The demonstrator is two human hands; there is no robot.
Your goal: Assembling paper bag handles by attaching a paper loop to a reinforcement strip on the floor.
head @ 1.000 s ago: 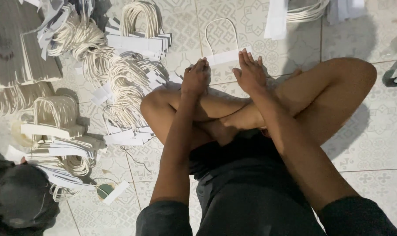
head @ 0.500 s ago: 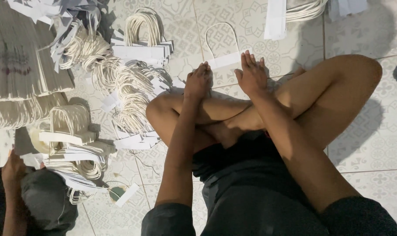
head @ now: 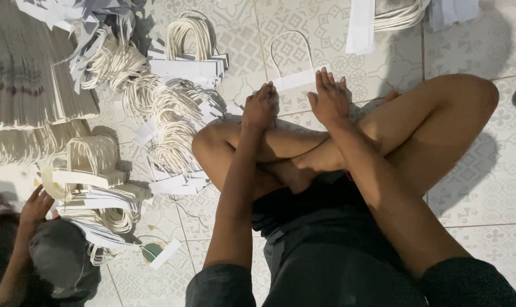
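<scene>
We press both hands, left hand [head: 260, 106] and right hand [head: 328, 98], fingers flat, onto the white paper strip [head: 301, 79]; its cord loop [head: 291, 52] lies beyond our fingertips.

White rope-loop paper handle [head: 296, 71], flat on floor

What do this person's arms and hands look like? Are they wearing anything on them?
Both arms are bare from the upper arm down, with short dark sleeves at the top. The left hand and right hand have no gloves, and no rings or watch show.
</scene>
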